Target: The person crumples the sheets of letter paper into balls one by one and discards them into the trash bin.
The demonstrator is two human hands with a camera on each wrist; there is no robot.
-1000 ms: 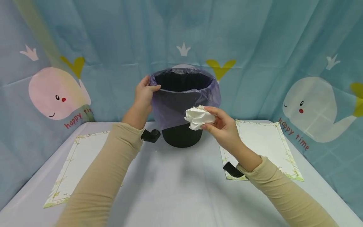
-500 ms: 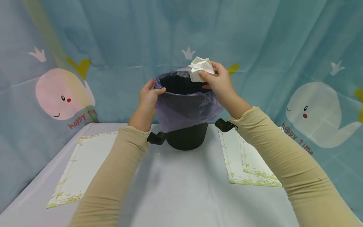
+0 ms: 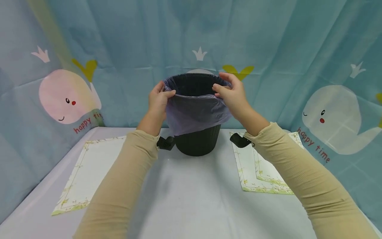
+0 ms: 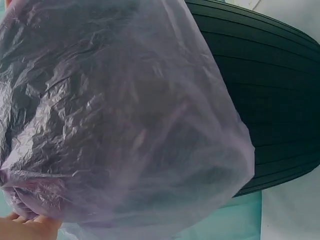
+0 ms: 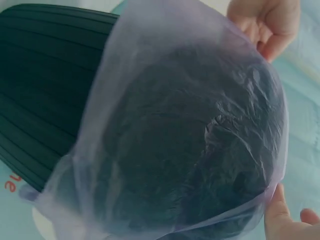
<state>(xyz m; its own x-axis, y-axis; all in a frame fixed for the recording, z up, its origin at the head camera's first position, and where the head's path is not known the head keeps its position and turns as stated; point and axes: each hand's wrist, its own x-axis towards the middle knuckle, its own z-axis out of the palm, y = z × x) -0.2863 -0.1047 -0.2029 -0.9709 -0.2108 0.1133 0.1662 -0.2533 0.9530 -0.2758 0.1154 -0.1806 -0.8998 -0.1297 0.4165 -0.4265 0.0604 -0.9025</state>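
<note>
Curtain [image 3: 179, 33] hangs behind a table [image 3: 185, 205]. On it stands a dark bin [image 3: 197, 144], a purple bag [image 3: 197, 114] draped over its rim, between both hands. One sheet [image 3: 89, 166] lies left, overlapping sheets [image 3: 244, 169] right. The left hand [image 3: 158, 101] pinches the bag at the left rim. The right hand [image 3: 237, 96] touches the bag opposite; whether it pinches, one cannot tell.

A ribbed black waste bin [image 3: 198, 144] stands on the desk [image 3: 185, 199], a wrinkled, translucent purple liner [image 3: 197, 114] hanging around its upper outside.
</note>
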